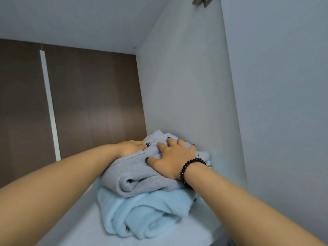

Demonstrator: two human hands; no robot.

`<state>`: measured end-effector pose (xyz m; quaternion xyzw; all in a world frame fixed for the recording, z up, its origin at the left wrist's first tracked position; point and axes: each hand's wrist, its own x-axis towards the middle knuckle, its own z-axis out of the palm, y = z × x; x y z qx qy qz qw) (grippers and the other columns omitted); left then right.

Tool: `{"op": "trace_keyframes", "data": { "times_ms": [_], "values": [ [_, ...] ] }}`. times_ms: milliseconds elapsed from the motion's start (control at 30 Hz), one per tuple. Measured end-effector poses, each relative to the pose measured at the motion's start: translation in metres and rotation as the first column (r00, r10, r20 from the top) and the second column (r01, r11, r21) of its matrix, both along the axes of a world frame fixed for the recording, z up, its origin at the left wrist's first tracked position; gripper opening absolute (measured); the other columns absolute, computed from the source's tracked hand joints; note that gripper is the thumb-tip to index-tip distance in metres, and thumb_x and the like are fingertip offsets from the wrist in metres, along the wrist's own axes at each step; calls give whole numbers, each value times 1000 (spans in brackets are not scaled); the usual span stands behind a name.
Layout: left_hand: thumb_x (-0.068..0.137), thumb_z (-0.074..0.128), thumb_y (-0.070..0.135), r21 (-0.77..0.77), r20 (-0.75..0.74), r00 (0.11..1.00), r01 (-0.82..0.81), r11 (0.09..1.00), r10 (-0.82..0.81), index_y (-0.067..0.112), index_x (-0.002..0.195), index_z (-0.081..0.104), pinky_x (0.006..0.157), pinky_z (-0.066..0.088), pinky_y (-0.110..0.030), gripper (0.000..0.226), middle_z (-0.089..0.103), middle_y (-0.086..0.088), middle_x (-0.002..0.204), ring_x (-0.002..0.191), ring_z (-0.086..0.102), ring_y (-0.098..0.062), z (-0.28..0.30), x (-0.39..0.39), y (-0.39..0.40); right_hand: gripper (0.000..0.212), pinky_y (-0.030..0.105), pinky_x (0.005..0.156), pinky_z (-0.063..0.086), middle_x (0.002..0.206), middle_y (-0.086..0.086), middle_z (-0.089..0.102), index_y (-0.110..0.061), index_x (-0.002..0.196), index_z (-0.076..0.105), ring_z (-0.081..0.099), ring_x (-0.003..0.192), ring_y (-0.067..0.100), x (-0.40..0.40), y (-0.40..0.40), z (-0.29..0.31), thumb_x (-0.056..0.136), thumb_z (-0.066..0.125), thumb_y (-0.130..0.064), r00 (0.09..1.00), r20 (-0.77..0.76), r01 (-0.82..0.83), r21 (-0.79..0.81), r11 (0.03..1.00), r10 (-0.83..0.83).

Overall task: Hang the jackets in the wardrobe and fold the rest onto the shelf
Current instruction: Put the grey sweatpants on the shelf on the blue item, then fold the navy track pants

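Step in hand, as judged: folded-clothes part, stacking on shelf (pixel 85 222). Grey garment (pixel 142 176) lies folded on top of blue garment (pixel 150 212), pile at right of shelf, near side wall (pixel 186 86). Right hand (pixel 170 157) flat on grey garment, fingers spread wide, pressing down. Left hand (pixel 131 147) at pile's far left edge, thumb on cloth, other fingers hidden, grip cannot be told. Next move likely: square pile, push toward far wall, withdraw both hands gently so the top fold stays.
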<state>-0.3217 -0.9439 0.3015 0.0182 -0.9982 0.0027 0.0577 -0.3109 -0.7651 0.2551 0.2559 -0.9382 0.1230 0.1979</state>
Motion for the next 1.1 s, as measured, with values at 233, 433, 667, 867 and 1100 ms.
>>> {"op": "trace_keyframes", "data": {
  "times_ms": [233,433,667,867,1100],
  "values": [
    [100,37,30,56,-198,949,-240,969,246,20,120,65,91,45,-30,36,62,-1,126,106,57,-21,2,78,20,61,56,109,21,146,8,38,-18,134,44,24,138,32,27,21,9,90,32,-59,990,3,-140,-112,984,141],
    [92,42,15,74,-311,855,-413,908,414,15,116,67,94,48,-34,35,64,-6,122,111,57,-28,-18,203,54,27,41,92,46,113,9,55,-13,103,54,52,107,31,104,35,14,88,50,-35,866,24,-485,-200,852,499],
    [90,43,20,12,-272,719,-662,749,640,18,117,66,94,49,-35,35,64,-4,125,112,58,-28,-38,366,93,48,41,94,49,132,11,52,-10,131,48,53,115,29,211,38,2,91,53,-35,707,58,-706,-19,708,705],
    [88,48,18,-42,-283,556,-822,569,782,19,119,65,95,48,-36,36,59,-8,128,113,55,-30,-50,491,152,51,38,95,49,136,6,49,-14,135,46,53,117,25,307,46,-11,89,55,-33,571,94,-821,50,569,816],
    [92,47,23,72,-175,417,-898,434,892,15,124,62,97,49,-37,36,62,-6,127,116,57,-27,-99,634,240,44,37,88,52,125,5,55,-14,126,52,56,105,23,442,84,-50,88,56,-35,370,150,-929,80,362,917]
  ]
}}
